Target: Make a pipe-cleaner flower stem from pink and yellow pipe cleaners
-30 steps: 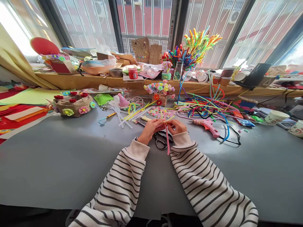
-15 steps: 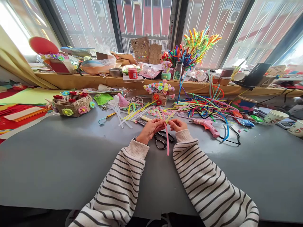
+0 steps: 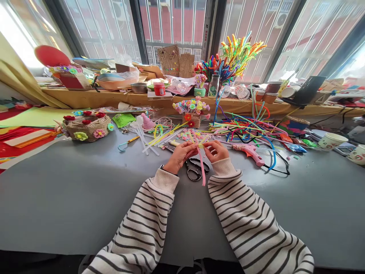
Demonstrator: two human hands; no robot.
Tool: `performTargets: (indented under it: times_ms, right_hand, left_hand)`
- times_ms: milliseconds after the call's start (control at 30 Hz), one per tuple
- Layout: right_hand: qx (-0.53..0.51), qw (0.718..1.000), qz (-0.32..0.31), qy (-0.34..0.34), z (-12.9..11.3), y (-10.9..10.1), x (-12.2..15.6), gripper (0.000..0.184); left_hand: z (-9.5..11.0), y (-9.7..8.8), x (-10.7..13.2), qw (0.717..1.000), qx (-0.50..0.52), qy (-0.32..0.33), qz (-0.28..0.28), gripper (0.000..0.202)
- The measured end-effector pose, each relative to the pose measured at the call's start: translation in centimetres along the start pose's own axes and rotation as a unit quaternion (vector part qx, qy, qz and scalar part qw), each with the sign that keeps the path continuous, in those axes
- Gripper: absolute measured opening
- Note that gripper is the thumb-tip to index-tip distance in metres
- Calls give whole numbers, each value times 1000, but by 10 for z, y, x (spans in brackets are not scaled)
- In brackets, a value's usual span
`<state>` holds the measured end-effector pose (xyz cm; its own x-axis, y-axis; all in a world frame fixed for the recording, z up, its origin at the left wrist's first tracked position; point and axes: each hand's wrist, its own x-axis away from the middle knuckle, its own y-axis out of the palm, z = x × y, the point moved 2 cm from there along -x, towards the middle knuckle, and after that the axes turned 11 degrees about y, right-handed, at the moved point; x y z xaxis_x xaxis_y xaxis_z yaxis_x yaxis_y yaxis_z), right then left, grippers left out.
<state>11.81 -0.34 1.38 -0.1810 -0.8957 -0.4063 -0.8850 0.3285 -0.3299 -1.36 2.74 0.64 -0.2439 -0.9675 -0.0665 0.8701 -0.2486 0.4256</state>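
Over on the left of the tabletop (image 3: 71,198), the woven basket (image 3: 87,127) sits well apart from the action; then some clear sticks (image 3: 148,145); and here is the left hand (image 3: 180,156), thumb and fingers pinching the pink pipe cleaners (image 3: 202,167) near where they cross, one length hanging down in front of the scissors (image 3: 194,174); right at that crossing sits the yellow pipe cleaner (image 3: 200,145), between the two hands; the step looks like working yellow around pink, and the next move, I'd judge, calls for a steady left grip while the yellow is drawn snug; the right hand (image 3: 217,153) has its fingertips right at the yellow, just right of the crossing, though whether that grip is pressed tight I cannot tell; farther right, the pink glue gun (image 3: 251,152) lies untouched, near the jumbled pile of pipe cleaners (image 3: 242,127).
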Motion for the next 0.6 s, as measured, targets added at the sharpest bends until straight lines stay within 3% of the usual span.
performTargets:
  times_ms: [67, 333, 600]
  right_hand:
    - [71, 996, 16, -54, -3, -1, 3, 17]
    - [236, 964, 58, -113, 0, 2, 7, 22]
    - [290, 944, 86, -133, 0, 6, 8, 26]
  left_hand:
    - [-2, 0, 0, 1000, 3, -7, -6, 14]
    - [-2, 3, 0, 1000, -6, -20, 3, 12]
    - [-6, 1, -3, 1000, -29, -2, 11, 19]
